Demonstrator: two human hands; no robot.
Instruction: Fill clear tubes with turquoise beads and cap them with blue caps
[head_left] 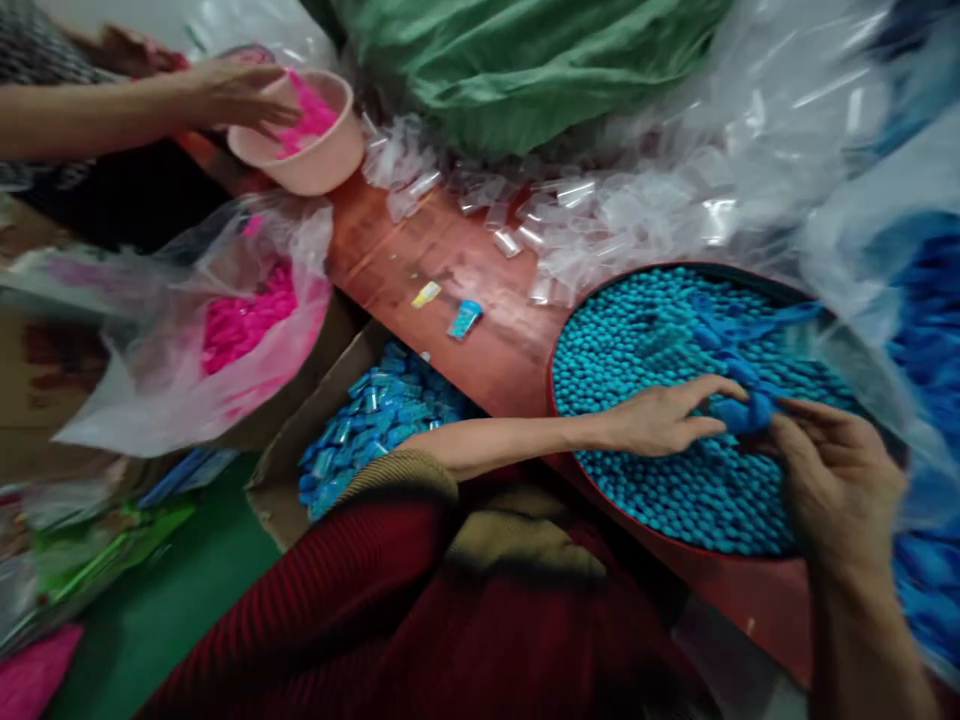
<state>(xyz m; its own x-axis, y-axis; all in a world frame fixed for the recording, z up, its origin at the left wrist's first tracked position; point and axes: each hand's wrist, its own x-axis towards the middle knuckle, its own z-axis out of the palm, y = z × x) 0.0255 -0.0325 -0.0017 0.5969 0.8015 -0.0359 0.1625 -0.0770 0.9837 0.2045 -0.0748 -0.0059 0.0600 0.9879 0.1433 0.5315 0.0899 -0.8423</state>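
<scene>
My left hand (660,415) reaches over a round basin (564,440), with thumb and index finger closed at the left side of a limp, bunched blue piece (750,410). At its right side my right hand (840,470) pinches the same piece. What kind of thing it is, soft and perhaps rubbery or cloth, I cannot make out. Small blue balls (675,520) fill the basin below both hands. More limp blue strips (720,325) lie on the balls just beyond my fingers.
Clear plastic sleeves (600,215) are heaped behind the basin. A blue packet (466,318) lies on the red table (420,240). Blue packets fill a carton (281,490) below; pink pieces (251,315) lie in a bag. Another person's hand (247,95) is over a pink bowl (330,160).
</scene>
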